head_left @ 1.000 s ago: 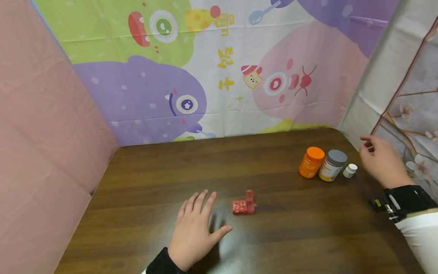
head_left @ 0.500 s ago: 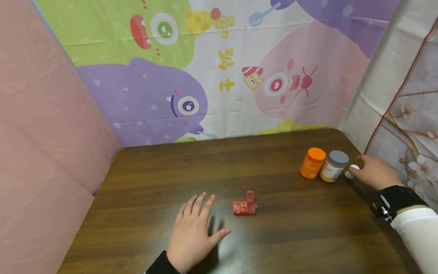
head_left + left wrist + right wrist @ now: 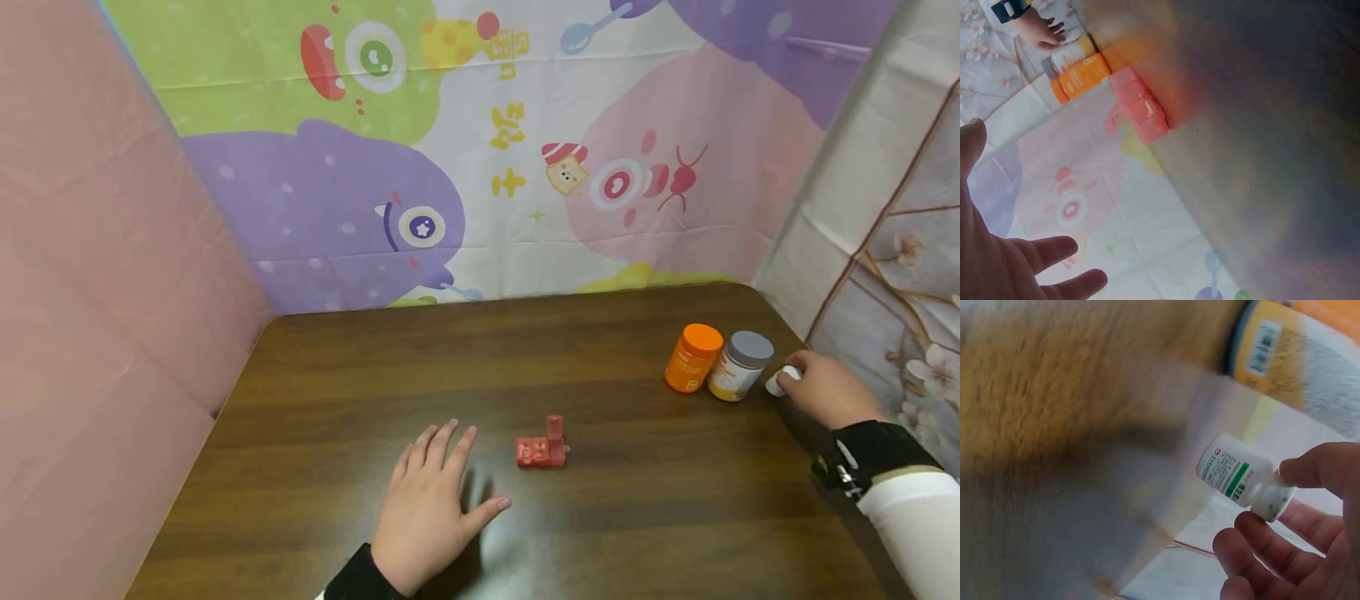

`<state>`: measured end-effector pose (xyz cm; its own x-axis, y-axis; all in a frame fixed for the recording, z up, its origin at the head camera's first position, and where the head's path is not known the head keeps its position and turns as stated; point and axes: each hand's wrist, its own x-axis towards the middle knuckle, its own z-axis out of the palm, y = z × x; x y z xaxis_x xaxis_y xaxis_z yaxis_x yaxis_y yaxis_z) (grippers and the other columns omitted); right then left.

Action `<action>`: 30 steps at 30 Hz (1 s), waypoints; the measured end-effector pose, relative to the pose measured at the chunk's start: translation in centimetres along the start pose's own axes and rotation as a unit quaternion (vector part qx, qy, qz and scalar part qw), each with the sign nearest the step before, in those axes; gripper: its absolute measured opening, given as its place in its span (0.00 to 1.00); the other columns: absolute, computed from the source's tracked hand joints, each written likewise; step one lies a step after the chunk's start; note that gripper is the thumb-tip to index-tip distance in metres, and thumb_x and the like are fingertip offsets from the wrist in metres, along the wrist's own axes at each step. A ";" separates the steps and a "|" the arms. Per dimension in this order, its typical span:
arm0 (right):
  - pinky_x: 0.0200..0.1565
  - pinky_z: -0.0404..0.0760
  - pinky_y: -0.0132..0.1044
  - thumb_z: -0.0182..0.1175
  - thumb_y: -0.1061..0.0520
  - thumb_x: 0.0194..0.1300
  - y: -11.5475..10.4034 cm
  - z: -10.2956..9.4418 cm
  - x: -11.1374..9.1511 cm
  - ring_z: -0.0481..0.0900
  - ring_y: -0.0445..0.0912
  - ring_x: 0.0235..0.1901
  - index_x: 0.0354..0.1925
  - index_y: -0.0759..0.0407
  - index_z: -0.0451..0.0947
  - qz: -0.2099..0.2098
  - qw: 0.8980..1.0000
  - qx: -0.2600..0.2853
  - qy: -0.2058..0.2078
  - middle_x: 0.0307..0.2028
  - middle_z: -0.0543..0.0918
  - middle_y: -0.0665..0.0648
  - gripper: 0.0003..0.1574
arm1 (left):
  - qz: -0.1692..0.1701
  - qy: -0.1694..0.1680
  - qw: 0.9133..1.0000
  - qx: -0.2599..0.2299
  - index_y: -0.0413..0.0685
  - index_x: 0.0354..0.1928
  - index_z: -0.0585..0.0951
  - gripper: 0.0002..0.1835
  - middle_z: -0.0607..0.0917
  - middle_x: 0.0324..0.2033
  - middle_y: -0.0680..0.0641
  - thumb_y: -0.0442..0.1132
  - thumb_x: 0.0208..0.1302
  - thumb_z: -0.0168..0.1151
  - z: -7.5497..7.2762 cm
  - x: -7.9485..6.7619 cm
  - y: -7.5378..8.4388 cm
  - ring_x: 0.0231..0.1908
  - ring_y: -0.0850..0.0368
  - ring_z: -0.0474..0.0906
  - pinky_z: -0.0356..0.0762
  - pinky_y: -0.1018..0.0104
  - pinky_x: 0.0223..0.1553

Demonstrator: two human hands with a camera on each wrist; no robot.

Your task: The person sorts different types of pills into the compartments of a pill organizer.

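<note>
My right hand [image 3: 834, 390] pinches a small white pill bottle [image 3: 1235, 469] by its cap, between thumb and fingers. In the right wrist view the bottle is tilted and carries a green-striped label. My left hand [image 3: 423, 512] is spread with straight fingers above the table, holding nothing. To its right lies a small red pill organizer [image 3: 534, 452] with one lid [image 3: 555, 427] standing up. What is inside its compartments is too small to tell.
An orange jar [image 3: 692, 360] and a grey-lidded jar [image 3: 741, 367] stand close together, left of the right hand. The brown wooden table [image 3: 360, 367] meets a cartoon curtain [image 3: 517, 250] at the back. Pink cloth [image 3: 112, 292] hangs on the left, floral cloth on the right.
My right hand has come down to the small white pill bottle, taken hold of its cap and tilted it. The left hand has kept its place. The camera view has shifted slightly.
</note>
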<state>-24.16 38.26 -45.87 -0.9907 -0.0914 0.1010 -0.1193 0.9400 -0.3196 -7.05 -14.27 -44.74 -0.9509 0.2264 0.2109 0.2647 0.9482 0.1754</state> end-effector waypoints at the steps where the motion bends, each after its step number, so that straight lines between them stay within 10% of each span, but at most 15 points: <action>1: 0.34 0.72 0.60 0.55 0.57 0.64 -0.1 -0.1 -0.3 0.76 0.66 0.34 0.44 0.77 0.73 -0.001 1.000 0.005 0.009 0.37 0.79 0.77 0.21 | -0.001 -0.001 1.000 0.000 0.54 0.72 0.63 0.50 0.63 0.69 0.44 0.79 0.55 0.45 0.0 0.0 0.0 0.66 0.45 0.54 0.60 0.41 0.61; 8: 0.29 0.72 0.56 0.58 0.55 0.63 -2.8 -1.1 -2.8 0.77 0.61 0.30 0.43 0.73 0.76 -0.013 0.998 0.012 0.055 0.35 0.81 0.73 0.20 | -0.004 -0.006 1.000 -0.004 0.55 0.72 0.63 0.51 0.63 0.69 0.45 0.80 0.55 0.43 0.1 0.0 0.2 0.66 0.46 0.54 0.61 0.41 0.60; 15: 0.29 0.73 0.50 0.61 0.56 0.59 -11.1 -0.6 -6.0 0.76 0.52 0.29 0.41 0.64 0.79 -0.072 0.996 0.018 0.053 0.34 0.82 0.64 0.13 | 0.005 -0.045 0.998 -0.035 0.54 0.72 0.63 0.52 0.64 0.68 0.44 0.82 0.55 0.35 0.3 -0.1 1.1 0.65 0.45 0.55 0.64 0.40 0.59; 30: 0.32 0.76 0.36 0.66 0.48 0.58 -26.9 5.4 -10.2 0.70 0.37 0.27 0.41 0.51 0.79 -0.248 0.963 0.038 -0.102 0.28 0.76 0.41 0.13 | 0.093 -0.071 0.987 -0.113 0.49 0.61 0.75 0.32 0.81 0.51 0.51 0.59 0.60 0.65 2.6 1.6 5.3 0.49 0.58 0.75 0.77 0.56 0.48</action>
<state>-11.16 12.09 -43.41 -0.8015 -0.5933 0.0744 -0.5783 0.7375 -0.3489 -7.54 -8.27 -45.97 -0.8911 0.4359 0.1263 0.4506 0.8168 0.3602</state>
